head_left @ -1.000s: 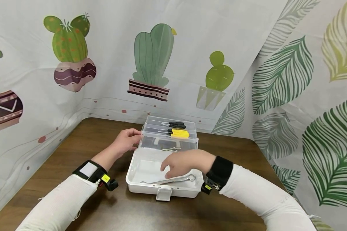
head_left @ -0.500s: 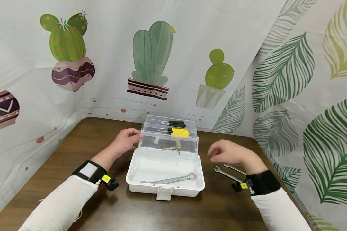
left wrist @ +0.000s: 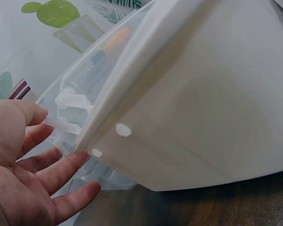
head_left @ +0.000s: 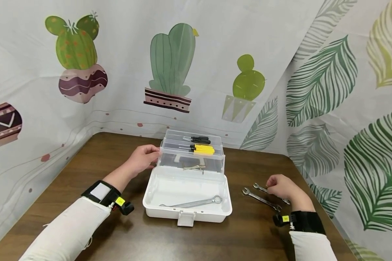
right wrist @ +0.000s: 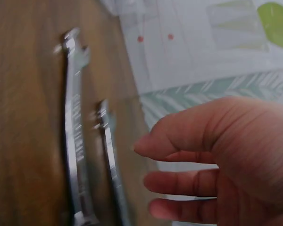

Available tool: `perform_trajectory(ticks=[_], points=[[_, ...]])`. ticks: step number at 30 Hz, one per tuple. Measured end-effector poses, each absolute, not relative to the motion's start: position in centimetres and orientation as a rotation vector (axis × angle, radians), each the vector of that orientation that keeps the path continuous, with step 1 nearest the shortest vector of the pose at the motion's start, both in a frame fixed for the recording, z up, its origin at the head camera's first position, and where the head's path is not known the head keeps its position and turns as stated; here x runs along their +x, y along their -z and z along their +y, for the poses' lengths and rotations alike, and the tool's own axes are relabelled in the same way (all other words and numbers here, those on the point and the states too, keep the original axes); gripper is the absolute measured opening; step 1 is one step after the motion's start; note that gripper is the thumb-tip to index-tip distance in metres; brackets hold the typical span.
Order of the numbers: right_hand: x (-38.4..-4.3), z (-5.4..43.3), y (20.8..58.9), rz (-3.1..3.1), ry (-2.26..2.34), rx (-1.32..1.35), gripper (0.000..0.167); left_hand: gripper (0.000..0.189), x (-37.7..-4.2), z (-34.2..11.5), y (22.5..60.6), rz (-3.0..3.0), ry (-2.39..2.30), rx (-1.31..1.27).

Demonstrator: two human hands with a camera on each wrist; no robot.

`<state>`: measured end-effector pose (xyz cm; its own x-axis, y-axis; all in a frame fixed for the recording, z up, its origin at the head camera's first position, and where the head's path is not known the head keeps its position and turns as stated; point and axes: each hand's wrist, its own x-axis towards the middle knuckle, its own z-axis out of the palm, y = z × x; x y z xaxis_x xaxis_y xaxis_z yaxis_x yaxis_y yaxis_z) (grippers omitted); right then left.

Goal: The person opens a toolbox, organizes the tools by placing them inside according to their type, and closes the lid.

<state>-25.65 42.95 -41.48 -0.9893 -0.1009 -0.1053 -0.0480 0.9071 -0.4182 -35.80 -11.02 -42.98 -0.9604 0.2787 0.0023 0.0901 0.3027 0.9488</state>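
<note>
My left hand [head_left: 143, 159] is at the left side of an open white toolbox [head_left: 186, 216]. In the left wrist view its thumb and forefinger pinch the edge of a clear tray [left wrist: 61, 125], and the other fingers spread along the box wall. One large wrench [head_left: 196, 203] lies inside the box. My right hand [head_left: 283, 187] hovers over the table at the right, fingers loosely bent and holding nothing. Beside it lie two wrenches, a longer one [head_left: 261, 199] and a shorter one [head_left: 260, 188]. The right wrist view shows the fingertips [right wrist: 146, 146] apart from the shorter wrench [right wrist: 111, 153].
Raised clear trays at the box's back hold yellow-handled screwdrivers [head_left: 202, 149], black-handled ones [head_left: 199, 140] and small brass-coloured pieces [head_left: 194, 167]. The latch [head_left: 185, 218] hangs at the front. A printed cloth [head_left: 124, 72] surrounds the brown table [head_left: 124, 239].
My right hand has left the space over the toolbox and moved right, then slightly towards me, to the two wrenches on the table. My left hand has stayed at the tray.
</note>
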Motion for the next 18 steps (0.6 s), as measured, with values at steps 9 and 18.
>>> perform_trajectory(ticks=[9,18], points=[[-25.6,43.7,44.1,2.992,0.601,0.045,0.016,0.038,-35.9,-11.0,43.1,2.403,-1.723,0.339],[-25.5,43.5,44.5,3.022,0.566,0.107,0.009,0.034,-35.9,-10.9,43.1,2.41,-1.727,0.336]])
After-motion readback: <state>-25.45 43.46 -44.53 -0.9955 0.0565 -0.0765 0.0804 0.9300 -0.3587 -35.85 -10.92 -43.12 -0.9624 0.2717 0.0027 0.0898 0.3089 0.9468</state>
